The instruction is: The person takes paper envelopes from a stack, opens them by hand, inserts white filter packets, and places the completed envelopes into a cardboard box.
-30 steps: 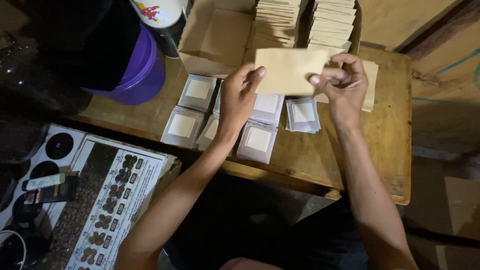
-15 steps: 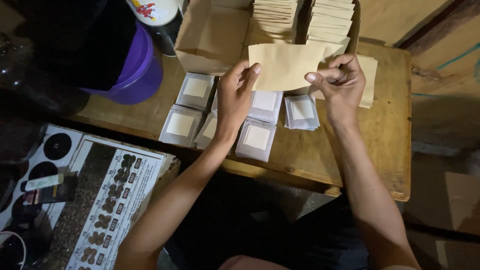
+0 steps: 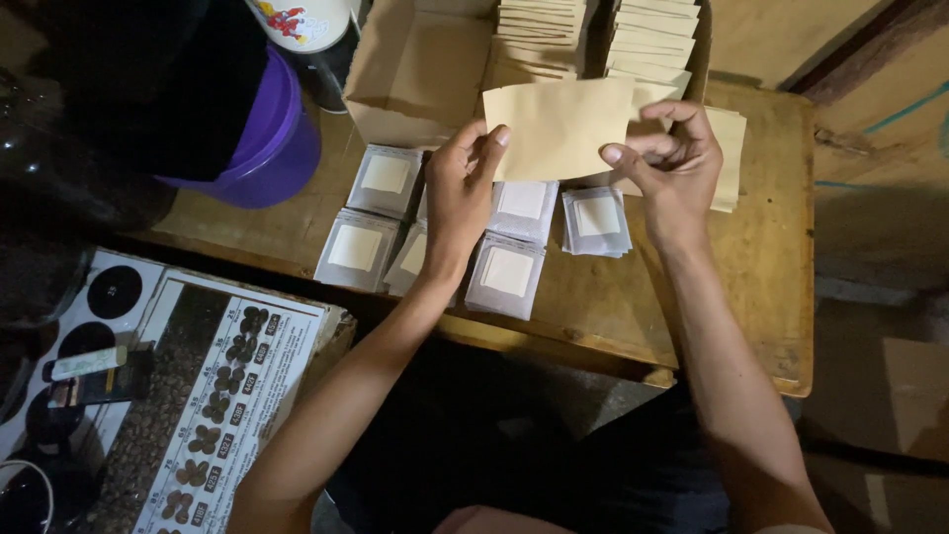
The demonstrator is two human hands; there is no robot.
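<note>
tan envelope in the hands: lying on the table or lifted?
Lifted. Left hand and right hand pinch the tan envelope by its side edges above the table.

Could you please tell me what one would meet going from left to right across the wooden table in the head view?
Purple bucket → left hand → tan paper envelope held by both hands → right hand → flat tan envelope stack.
</note>
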